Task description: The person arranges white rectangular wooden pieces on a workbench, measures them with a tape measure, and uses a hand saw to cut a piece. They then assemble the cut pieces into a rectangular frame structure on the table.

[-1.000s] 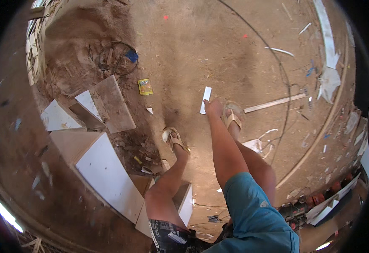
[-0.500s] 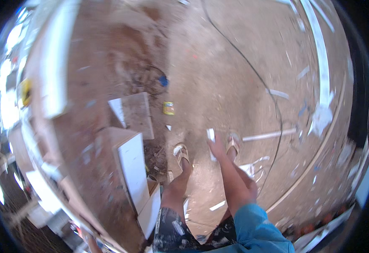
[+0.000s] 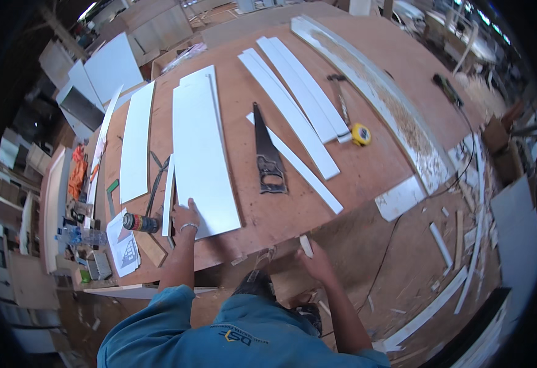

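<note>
At the near end of a wide white board [image 3: 204, 165], my left hand [image 3: 185, 216] rests across its left edge, fingers apart and touching it. A narrow white strip [image 3: 168, 193] lies just left of that hand. My right hand [image 3: 317, 262], held low past the table's near edge, is closed around a short white piece [image 3: 306, 246] whose end sticks out above the fingers. To the right of the wide board lie a handsaw [image 3: 268, 156] with a dark blade and a thin white strip [image 3: 305, 170].
On the brown table [image 3: 231, 245] are more white boards [image 3: 136, 144], a hammer [image 3: 343, 101], a yellow tape measure [image 3: 360, 134], a can [image 3: 141, 222], a printed sheet [image 3: 123, 248] and a green-handled square [image 3: 112, 190]. A shavings-covered plank [image 3: 373, 86] lies right. Offcuts [image 3: 440, 245] litter the floor.
The view has swung from the floor up to the table. My left hand now touches the wide white board. My right hand still holds the short white piece.
</note>
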